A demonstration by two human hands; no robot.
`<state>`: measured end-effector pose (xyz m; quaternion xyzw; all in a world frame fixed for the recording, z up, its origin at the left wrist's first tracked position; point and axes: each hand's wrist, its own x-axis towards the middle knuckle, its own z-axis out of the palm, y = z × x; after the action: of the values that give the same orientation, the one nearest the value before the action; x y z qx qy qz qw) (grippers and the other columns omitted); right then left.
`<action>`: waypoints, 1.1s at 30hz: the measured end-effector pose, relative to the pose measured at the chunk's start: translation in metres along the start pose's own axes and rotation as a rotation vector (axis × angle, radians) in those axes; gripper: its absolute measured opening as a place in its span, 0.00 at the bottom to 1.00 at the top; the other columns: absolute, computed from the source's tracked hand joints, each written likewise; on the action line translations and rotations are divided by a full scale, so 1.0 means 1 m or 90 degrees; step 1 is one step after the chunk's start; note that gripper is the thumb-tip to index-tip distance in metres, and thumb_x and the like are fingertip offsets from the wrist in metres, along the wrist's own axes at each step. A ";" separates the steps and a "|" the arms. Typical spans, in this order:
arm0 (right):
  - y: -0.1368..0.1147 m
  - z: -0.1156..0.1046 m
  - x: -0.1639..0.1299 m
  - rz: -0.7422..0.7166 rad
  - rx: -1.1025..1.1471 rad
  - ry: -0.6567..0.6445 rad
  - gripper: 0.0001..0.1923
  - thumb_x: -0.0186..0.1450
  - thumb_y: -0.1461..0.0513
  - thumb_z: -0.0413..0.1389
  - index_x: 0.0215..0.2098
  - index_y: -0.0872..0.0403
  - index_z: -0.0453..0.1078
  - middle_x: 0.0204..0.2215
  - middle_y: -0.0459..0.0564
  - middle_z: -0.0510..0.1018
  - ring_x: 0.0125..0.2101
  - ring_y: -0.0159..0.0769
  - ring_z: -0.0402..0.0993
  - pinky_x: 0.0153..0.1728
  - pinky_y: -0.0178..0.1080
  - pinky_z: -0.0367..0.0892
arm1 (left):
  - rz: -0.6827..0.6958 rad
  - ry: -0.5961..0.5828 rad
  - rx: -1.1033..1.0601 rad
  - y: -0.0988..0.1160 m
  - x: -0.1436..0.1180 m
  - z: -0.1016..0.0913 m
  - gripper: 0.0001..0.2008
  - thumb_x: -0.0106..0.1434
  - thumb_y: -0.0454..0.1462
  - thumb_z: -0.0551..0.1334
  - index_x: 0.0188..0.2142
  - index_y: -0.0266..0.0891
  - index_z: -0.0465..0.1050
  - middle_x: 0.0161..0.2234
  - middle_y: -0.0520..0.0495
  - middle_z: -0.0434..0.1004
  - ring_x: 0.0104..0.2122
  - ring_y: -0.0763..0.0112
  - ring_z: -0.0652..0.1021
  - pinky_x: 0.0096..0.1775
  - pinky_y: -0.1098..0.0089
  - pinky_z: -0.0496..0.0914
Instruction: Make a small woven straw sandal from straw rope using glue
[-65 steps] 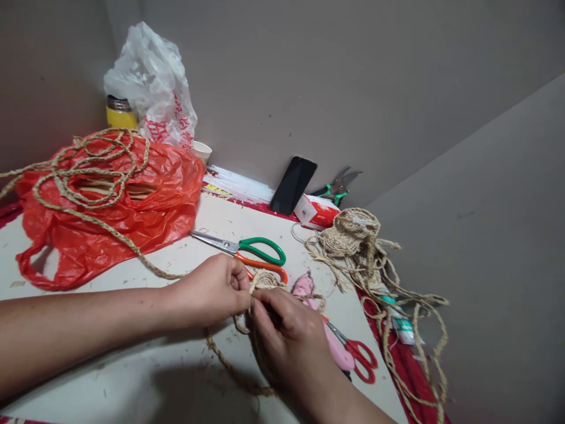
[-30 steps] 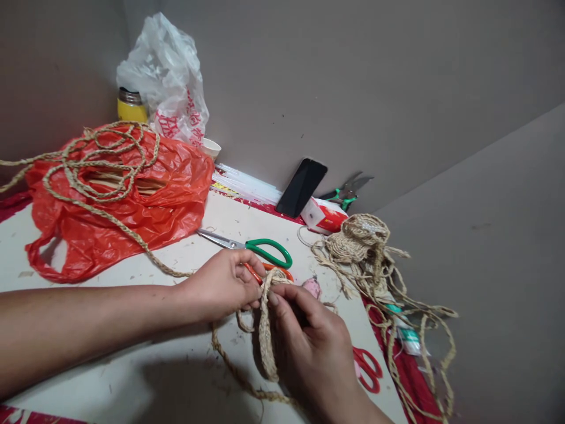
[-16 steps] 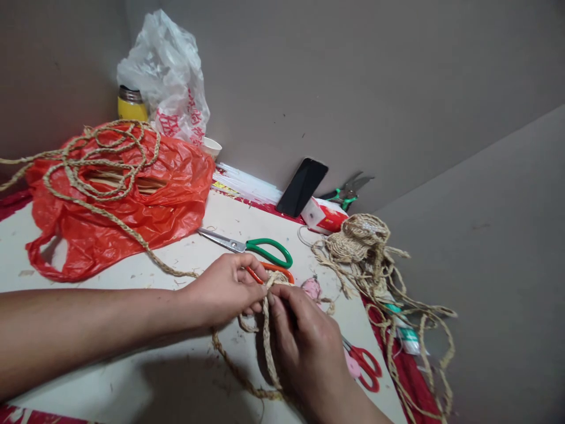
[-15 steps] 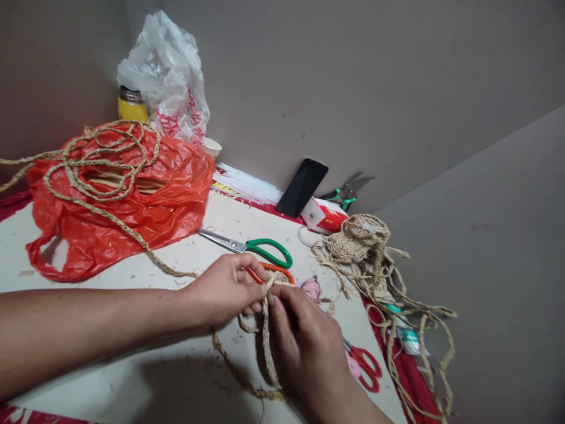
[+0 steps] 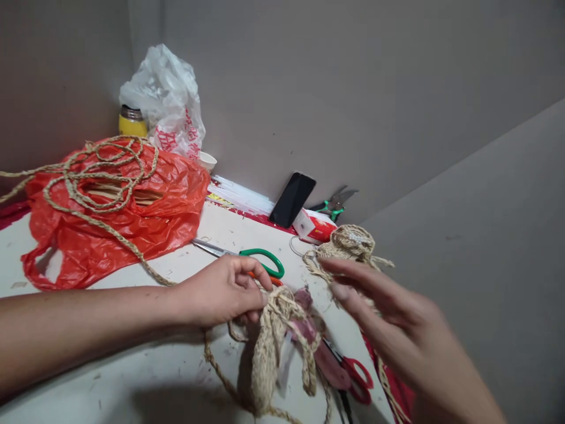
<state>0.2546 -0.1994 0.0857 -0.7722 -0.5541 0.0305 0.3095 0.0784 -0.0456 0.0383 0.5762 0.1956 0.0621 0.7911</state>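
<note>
1. On the desk (image 5: pixel 132 377), my left hand (image 5: pixel 220 291) pinches the braided straw loop (image 5: pixel 269 347) at its top.
2. My right hand (image 5: pixel 388 318) hovers, fingers spread, holding nothing, beside the loop.
3. Green-handled scissors (image 5: pixel 260 259) lie just behind.

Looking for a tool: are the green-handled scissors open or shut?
Cannot tell: the left hand covers part of the green-handled scissors, though the visible blade looks single.

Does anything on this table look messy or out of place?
Yes. Braided rope spills in loose loops over the crumpled red bag, and a frayed tangle of fibre sprawls at the table's right edge. Small fibre scraps litter the table. Nothing looks broken.
</note>
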 end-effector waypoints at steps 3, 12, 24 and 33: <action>0.006 0.012 0.010 0.087 0.172 -0.322 0.22 0.63 0.52 0.53 0.54 0.48 0.67 0.34 0.51 0.80 0.25 0.36 0.76 0.23 0.35 0.70 | -0.013 -0.035 -0.004 0.002 -0.001 0.000 0.06 0.51 0.33 0.61 0.31 0.38 0.67 0.18 0.56 0.68 0.19 0.78 0.69 0.26 0.75 0.65; 0.007 0.035 0.010 0.211 0.423 -0.362 0.12 0.58 0.55 0.62 0.37 0.51 0.76 0.28 0.45 0.78 0.24 0.26 0.68 0.26 0.28 0.65 | 0.022 -0.029 -0.045 -0.005 0.001 -0.005 0.09 0.54 0.38 0.63 0.32 0.34 0.72 0.18 0.53 0.70 0.19 0.78 0.71 0.26 0.75 0.66; 0.005 0.038 0.010 0.227 0.435 -0.295 0.13 0.56 0.55 0.63 0.36 0.54 0.76 0.24 0.46 0.76 0.21 0.27 0.65 0.23 0.30 0.64 | 0.073 -0.010 -0.075 -0.007 -0.002 -0.004 0.11 0.53 0.39 0.66 0.31 0.34 0.70 0.21 0.55 0.70 0.21 0.80 0.70 0.27 0.76 0.64; -0.005 0.040 0.011 0.256 0.482 -0.284 0.13 0.53 0.55 0.65 0.33 0.54 0.77 0.26 0.46 0.78 0.23 0.27 0.68 0.24 0.27 0.65 | 0.077 0.000 0.047 -0.002 -0.005 -0.001 0.06 0.57 0.36 0.61 0.30 0.35 0.67 0.20 0.57 0.65 0.22 0.80 0.66 0.26 0.75 0.60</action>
<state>0.2396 -0.1712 0.0595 -0.6717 -0.3966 0.4543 0.4303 0.0728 -0.0471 0.0373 0.6156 0.1627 0.1031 0.7642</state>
